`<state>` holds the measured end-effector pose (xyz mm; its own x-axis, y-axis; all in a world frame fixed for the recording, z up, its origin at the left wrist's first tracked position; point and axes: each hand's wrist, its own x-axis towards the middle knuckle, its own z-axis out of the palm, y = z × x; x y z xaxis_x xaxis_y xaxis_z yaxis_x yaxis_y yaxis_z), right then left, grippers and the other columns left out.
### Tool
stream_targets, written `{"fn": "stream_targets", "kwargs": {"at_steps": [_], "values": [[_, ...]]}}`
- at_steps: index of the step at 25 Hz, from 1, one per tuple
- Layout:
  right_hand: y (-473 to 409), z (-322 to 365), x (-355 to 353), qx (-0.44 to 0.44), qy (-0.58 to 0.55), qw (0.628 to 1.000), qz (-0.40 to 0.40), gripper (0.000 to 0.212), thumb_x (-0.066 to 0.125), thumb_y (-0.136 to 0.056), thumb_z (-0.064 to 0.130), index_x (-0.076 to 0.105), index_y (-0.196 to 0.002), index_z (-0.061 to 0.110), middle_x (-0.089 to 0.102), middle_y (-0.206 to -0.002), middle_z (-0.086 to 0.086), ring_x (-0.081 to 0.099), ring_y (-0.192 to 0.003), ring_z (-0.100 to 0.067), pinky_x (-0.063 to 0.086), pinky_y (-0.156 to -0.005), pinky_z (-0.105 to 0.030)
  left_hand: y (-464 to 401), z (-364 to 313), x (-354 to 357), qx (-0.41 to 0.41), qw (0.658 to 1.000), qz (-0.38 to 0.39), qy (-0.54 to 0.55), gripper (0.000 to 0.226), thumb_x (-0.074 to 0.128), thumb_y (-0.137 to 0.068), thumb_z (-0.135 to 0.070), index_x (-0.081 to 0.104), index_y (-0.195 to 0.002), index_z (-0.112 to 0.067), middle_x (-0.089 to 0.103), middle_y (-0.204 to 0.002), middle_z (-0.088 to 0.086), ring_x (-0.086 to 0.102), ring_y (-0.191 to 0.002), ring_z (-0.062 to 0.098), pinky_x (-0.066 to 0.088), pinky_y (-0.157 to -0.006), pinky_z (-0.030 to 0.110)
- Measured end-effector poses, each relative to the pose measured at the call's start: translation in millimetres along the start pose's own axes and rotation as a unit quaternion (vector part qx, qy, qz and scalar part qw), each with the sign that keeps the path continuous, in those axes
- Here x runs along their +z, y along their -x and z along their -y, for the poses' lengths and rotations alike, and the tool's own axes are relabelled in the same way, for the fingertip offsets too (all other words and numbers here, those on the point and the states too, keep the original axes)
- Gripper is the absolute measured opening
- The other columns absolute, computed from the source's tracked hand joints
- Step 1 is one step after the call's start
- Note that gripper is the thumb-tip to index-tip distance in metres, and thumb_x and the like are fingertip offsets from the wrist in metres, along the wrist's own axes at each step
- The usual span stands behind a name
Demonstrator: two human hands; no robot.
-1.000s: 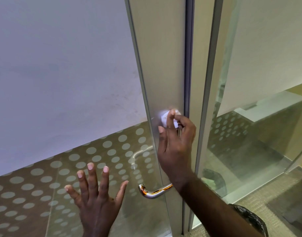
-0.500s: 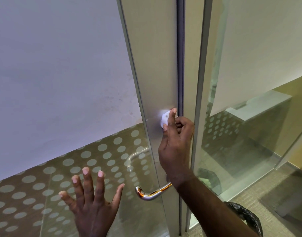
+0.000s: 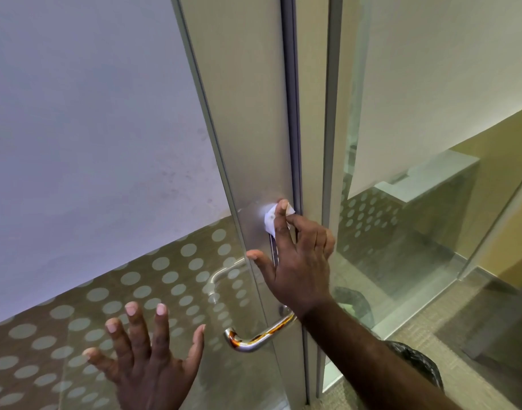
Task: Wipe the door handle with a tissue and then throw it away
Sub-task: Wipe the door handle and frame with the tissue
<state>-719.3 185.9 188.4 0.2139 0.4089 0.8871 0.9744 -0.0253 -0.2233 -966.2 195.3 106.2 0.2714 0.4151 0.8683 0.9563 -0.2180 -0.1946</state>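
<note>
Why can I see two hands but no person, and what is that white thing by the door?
The camera sits on the person's head and looks down, so you see what they see: only their own two hands. There is just this one view.

In front is a glass door with frosted dots on its lower part. A shiny metal door handle curves out from the door's metal edge.

The right hand reaches up past the handle and presses a small crumpled white tissue against the metal edge with its fingertips. That is the white thing. The tissue is above the handle, not on it.

The left hand holds nothing. Its fingers are spread in front of the dotted glass; whether it touches the glass is hard to tell.

Low on the right there is something dark, perhaps a bin bag.
</note>
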Motion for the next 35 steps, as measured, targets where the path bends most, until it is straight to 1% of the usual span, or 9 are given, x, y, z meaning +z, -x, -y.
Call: {"fn": "stream_targets", "kwargs": {"at_steps": [5,8,12,16,20,25,30,32,35], "values": [[-8.1,-6.0,9.3,-0.035,-0.004,0.997,-0.069,0.042,0.038,-0.103,0.028,0.040,-0.139,0.007,0.039,-0.116,-0.005,0.044,-0.101,-0.024,0.036,-0.088,-0.043,1.1,2.3,3.0,0.001,1.000,0.003,-0.003,0.109,0.064,-0.076,-0.068,0.011,-0.158,-0.018,0.005,-0.167,0.011,-0.005,-0.154,0.029,-0.011,-0.120,0.056],[-9.3,-15.1,15.7,-0.052,0.011,0.991,-0.124,0.036,0.046,-0.101,0.015,0.049,-0.136,0.011,0.044,-0.113,0.000,0.047,-0.103,-0.022,0.037,-0.083,-0.042,0.9,2.3,3.6,0.001,1.000,0.006,-0.003,0.110,0.064,-0.075,-0.068,0.011,-0.158,-0.019,0.004,-0.167,0.011,-0.006,-0.154,0.029,-0.011,-0.120,0.056],[-11.0,-23.7,16.2,-0.078,0.016,0.983,-0.163,0.035,0.060,-0.095,0.015,0.058,-0.130,0.020,0.055,-0.114,0.011,0.050,-0.114,-0.017,0.030,-0.085,-0.039,-0.5,1.1,2.4,0.004,1.000,0.007,-0.004,0.109,0.061,-0.076,-0.069,0.010,-0.158,-0.019,0.001,-0.167,0.011,-0.007,-0.153,0.028,-0.012,-0.120,0.055],[-32.4,-21.0,14.3,-0.084,0.007,0.978,-0.192,0.038,0.067,-0.091,0.014,0.060,-0.127,0.023,0.060,-0.116,0.011,0.047,-0.125,-0.017,0.027,-0.089,-0.041,-1.9,0.7,0.9,0.001,1.000,0.010,-0.001,0.110,0.063,-0.076,-0.068,0.009,-0.158,-0.019,0.000,-0.167,0.010,-0.008,-0.153,0.028,-0.012,-0.120,0.055],[-35.3,-12.6,14.2,-0.052,-0.068,0.973,-0.215,0.028,0.065,-0.094,0.014,0.065,-0.120,0.024,0.071,-0.106,0.011,0.055,-0.123,-0.020,0.029,-0.084,-0.041,-3.4,0.1,-0.7,0.004,1.000,0.010,-0.002,0.110,0.062,-0.076,-0.068,0.008,-0.158,-0.019,-0.002,-0.167,0.009,-0.009,-0.153,0.027,-0.013,-0.120,0.054],[-2.7,-27.6,6.3,-0.108,-0.052,0.981,-0.152,0.027,0.073,-0.086,0.012,0.073,-0.110,0.024,0.072,-0.112,0.013,0.055,-0.125,-0.021,0.027,-0.085,-0.040,-5.3,-2.2,-3.2,0.002,1.000,0.006,0.004,0.109,0.062,-0.077,-0.066,0.008,-0.158,-0.020,-0.001,-0.168,0.007,-0.009,-0.153,0.026,-0.012,-0.120,0.053],[-45.7,-25.3,3.4,-0.055,-0.079,0.972,-0.212,0.022,0.071,-0.089,0.014,0.074,-0.107,0.028,0.072,-0.109,0.016,0.052,-0.123,-0.017,0.027,-0.087,-0.038,-6.0,-2.4,-6.4,-0.001,1.000,0.007,0.008,0.106,0.061,-0.079,-0.065,0.007,-0.158,-0.020,-0.002,-0.168,0.006,-0.009,-0.153,0.025,-0.012,-0.120,0.053],[-48.6,-14.7,1.4,-0.090,-0.098,0.968,-0.213,0.022,0.072,-0.090,0.018,0.072,-0.109,0.028,0.072,-0.110,0.016,0.053,-0.120,-0.018,0.028,-0.084,-0.039,-6.7,-2.8,-6.9,-0.002,1.000,0.008,0.009,0.105,0.060,-0.079,-0.065,0.007,-0.158,-0.021,-0.002,-0.168,0.006,-0.009,-0.153,0.025,-0.013,-0.120,0.053],[-26.4,-2.8,-4.2,-0.190,-0.093,0.965,-0.155,0.022,0.073,-0.088,0.026,0.073,-0.110,0.032,0.070,-0.114,0.019,0.053,-0.116,-0.016,0.029,-0.085,-0.040,-5.1,-2.7,-7.0,-0.003,1.000,0.013,0.006,0.106,0.061,-0.079,-0.065,0.006,-0.158,-0.021,-0.002,-0.168,0.006,-0.009,-0.153,0.025,-0.012,-0.120,0.053]]}}
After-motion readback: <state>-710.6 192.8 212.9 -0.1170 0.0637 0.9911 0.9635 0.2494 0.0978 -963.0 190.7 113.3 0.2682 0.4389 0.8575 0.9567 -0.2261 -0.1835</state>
